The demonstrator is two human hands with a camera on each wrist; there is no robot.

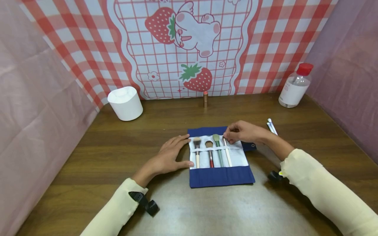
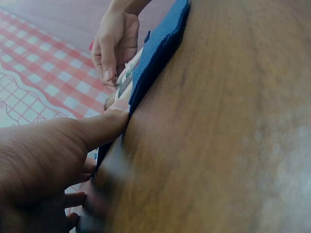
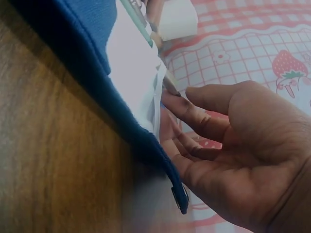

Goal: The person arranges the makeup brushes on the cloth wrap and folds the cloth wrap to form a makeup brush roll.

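Note:
A blue brush roll (image 1: 221, 177) lies unfolded on the table, its white inside facing up. Under its white elastic band sit a fluffy brush with a pale handle (image 1: 197, 157), a red-handled brush (image 1: 211, 159), a green brush (image 1: 219, 152) and a slim makeup brush with a white handle (image 1: 228, 156). My right hand (image 1: 243, 131) pinches the head end of the slim brush between thumb and index finger, also seen beside the brush tip (image 3: 172, 85) in the right wrist view. With extended fingers, my left hand (image 1: 169, 156) rests on the roll's left edge; its thumb (image 2: 104, 127) touches the corner.
Two white-tipped brushes (image 1: 272, 126) lie right of the roll, partly behind the right forearm. A white cup (image 1: 127, 106) stands back left, a lipstick tube (image 1: 205, 101) back centre, and a red-capped bottle (image 1: 293, 90) back right. A checked cloth (image 1: 265, 42) hangs behind.

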